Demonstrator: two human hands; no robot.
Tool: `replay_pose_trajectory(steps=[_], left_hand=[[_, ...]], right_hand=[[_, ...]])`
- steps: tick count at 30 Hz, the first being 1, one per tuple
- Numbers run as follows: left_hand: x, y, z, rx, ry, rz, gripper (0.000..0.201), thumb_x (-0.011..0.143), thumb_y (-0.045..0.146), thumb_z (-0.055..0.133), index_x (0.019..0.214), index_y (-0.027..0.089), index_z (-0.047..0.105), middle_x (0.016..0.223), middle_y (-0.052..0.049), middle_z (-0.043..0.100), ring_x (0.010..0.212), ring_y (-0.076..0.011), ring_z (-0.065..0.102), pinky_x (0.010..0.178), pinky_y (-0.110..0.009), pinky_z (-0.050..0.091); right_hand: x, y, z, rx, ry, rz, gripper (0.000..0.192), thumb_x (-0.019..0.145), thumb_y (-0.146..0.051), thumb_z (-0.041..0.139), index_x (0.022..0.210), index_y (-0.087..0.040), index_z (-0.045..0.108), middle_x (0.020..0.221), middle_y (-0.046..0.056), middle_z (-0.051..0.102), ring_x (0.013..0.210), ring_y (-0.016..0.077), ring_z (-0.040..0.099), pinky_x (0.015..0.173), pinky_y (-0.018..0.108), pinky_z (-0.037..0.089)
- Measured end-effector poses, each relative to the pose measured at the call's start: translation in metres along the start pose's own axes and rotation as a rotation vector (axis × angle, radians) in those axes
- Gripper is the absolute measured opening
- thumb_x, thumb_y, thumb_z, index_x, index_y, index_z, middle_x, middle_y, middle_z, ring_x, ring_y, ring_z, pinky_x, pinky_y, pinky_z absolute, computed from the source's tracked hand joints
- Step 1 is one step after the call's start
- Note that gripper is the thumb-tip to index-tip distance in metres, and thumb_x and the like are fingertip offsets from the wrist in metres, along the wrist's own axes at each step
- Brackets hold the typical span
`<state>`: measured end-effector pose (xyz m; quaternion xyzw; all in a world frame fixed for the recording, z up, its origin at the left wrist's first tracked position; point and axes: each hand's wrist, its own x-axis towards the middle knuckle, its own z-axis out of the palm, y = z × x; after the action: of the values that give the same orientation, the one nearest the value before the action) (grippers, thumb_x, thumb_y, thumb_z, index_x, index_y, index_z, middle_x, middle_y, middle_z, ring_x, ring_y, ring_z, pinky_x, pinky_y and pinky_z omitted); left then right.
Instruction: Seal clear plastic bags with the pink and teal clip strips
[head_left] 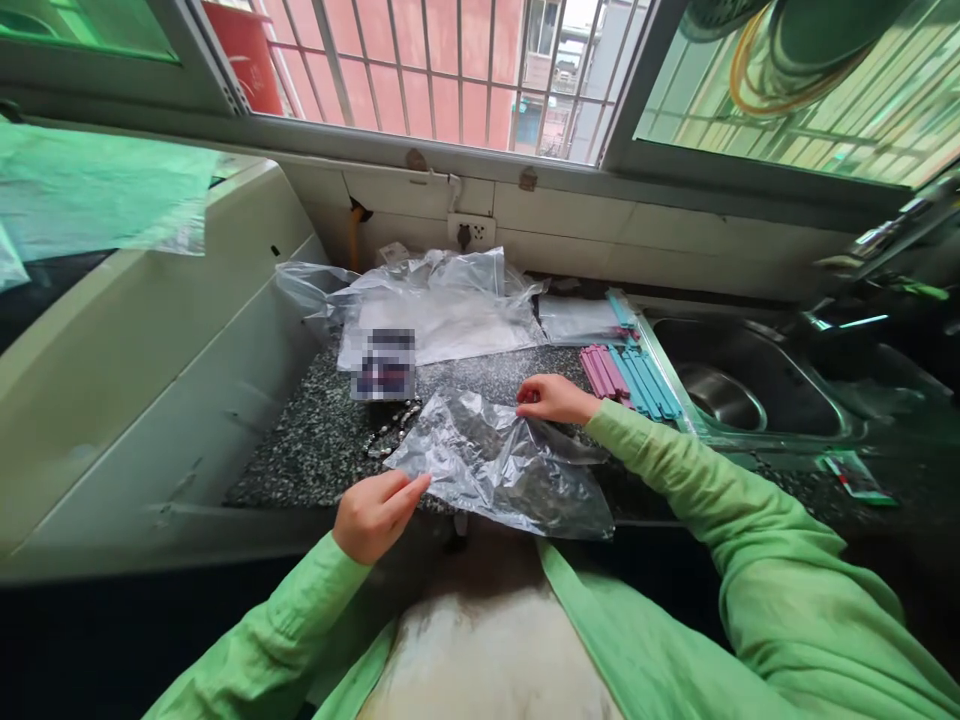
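Note:
A clear plastic bag (517,470) is spread between my hands over the front edge of the speckled countertop (300,455). My left hand (381,515) pinches its near left edge between thumb and fingers. At the bag's far right edge, my right hand (556,399) is closed on the film. Behind the bag's left corner lies a beaded bracelet or chain (390,430), partly covered. Beyond it is a small item blurred by a mosaic (383,365). Pink sealing clips (604,373) and blue sealing clips (646,382) lie in rows to the right of my right hand.
Large clear bags (450,310) lie at the back below a wall socket (471,231). A stack of flat clear bags (577,320) is beside them. A sink (750,350) holding a metal bowl (724,398) stands right; a white appliance side (172,400) bounds the left.

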<state>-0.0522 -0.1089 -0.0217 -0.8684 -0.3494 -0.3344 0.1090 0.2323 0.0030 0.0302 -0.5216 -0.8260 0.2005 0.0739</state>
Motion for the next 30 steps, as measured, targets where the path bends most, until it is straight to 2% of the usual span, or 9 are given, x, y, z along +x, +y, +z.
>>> replay_pose_trajectory(steps=[5,9,11,14,17,19,23,27,30], left_hand=[[-0.009,-0.002,-0.004,-0.013,0.019,-0.037,0.020,0.077,0.014,0.046,0.091,0.020,0.059,0.053,0.001,0.053,0.047,-0.0077,0.048,0.047,-0.018,0.038],[-0.015,-0.007,-0.002,0.009,0.019,-0.093,0.023,0.077,0.014,0.047,0.096,0.021,0.058,0.055,0.001,0.054,0.048,-0.0078,0.050,0.049,-0.018,0.039],[-0.018,-0.006,-0.001,0.047,0.056,-0.135,0.027,0.075,0.013,0.051,0.101,0.021,0.056,0.057,0.001,0.055,0.050,-0.0084,0.051,0.051,-0.019,0.040],[-0.023,0.004,0.003,0.051,0.141,-0.141,0.040,0.071,0.011,0.056,0.109,0.020,0.051,0.060,0.000,0.056,0.051,-0.0090,0.050,0.053,-0.021,0.040],[-0.026,0.025,0.010,-0.043,0.108,-0.037,0.043,0.070,0.011,0.057,0.111,0.022,0.049,0.058,0.002,0.054,0.052,-0.0093,0.049,0.052,-0.022,0.037],[-0.023,0.043,0.016,-0.076,0.051,0.051,0.038,0.073,0.014,0.055,0.110,0.021,0.050,0.054,0.003,0.050,0.051,-0.0094,0.048,0.050,-0.023,0.034],[0.002,0.077,0.029,-0.076,0.031,0.206,0.033,0.075,0.016,0.053,0.107,0.019,0.051,0.051,0.004,0.046,0.049,-0.0089,0.043,0.048,-0.025,0.028],[0.029,0.100,0.038,-0.066,0.068,0.287,0.026,0.076,0.016,0.051,0.102,0.018,0.053,0.052,0.004,0.045,0.048,-0.0085,0.041,0.047,-0.026,0.025],[0.037,0.105,0.045,-0.087,0.071,0.290,0.017,0.076,0.016,0.051,0.092,0.016,0.055,0.054,0.003,0.047,0.050,-0.0092,0.041,0.049,-0.026,0.025]], right_hand=[[0.000,-0.001,0.007,-0.172,-0.044,0.044,0.016,0.064,-0.034,0.062,0.071,-0.020,0.062,0.069,-0.001,0.062,0.060,0.0094,0.050,0.051,0.019,0.029],[-0.004,0.010,0.007,-0.179,0.012,0.125,0.017,0.067,-0.036,0.059,0.071,-0.019,0.061,0.069,0.000,0.062,0.060,0.0094,0.050,0.052,0.019,0.029],[-0.007,0.013,0.006,-0.167,0.042,0.129,0.017,0.068,-0.035,0.057,0.071,-0.019,0.061,0.069,0.000,0.062,0.060,0.0094,0.050,0.052,0.019,0.030],[-0.018,0.018,-0.001,-0.131,0.101,0.096,0.016,0.071,-0.031,0.054,0.072,-0.017,0.061,0.069,0.001,0.061,0.061,0.0094,0.051,0.055,0.019,0.032],[-0.036,0.023,-0.014,-0.066,0.127,0.078,0.015,0.072,-0.027,0.052,0.072,-0.015,0.061,0.068,0.002,0.060,0.061,0.0091,0.050,0.057,0.019,0.033],[-0.051,0.026,-0.024,0.011,0.082,0.113,0.020,0.073,-0.030,0.050,0.070,-0.014,0.060,0.064,0.001,0.059,0.058,0.0089,0.049,0.055,0.020,0.033],[-0.078,0.030,-0.037,0.114,-0.174,0.243,0.039,0.072,-0.047,0.047,0.062,-0.012,0.060,0.052,0.000,0.051,0.047,0.0071,0.040,0.047,0.021,0.028],[-0.094,0.030,-0.030,0.280,-0.327,0.389,0.048,0.066,-0.057,0.048,0.063,-0.011,0.061,0.051,0.001,0.052,0.046,0.0069,0.040,0.045,0.021,0.028],[-0.096,0.029,-0.021,0.397,-0.350,0.405,0.040,0.061,-0.051,0.055,0.057,-0.011,0.058,0.048,-0.001,0.049,0.046,0.0063,0.039,0.045,0.020,0.028]])
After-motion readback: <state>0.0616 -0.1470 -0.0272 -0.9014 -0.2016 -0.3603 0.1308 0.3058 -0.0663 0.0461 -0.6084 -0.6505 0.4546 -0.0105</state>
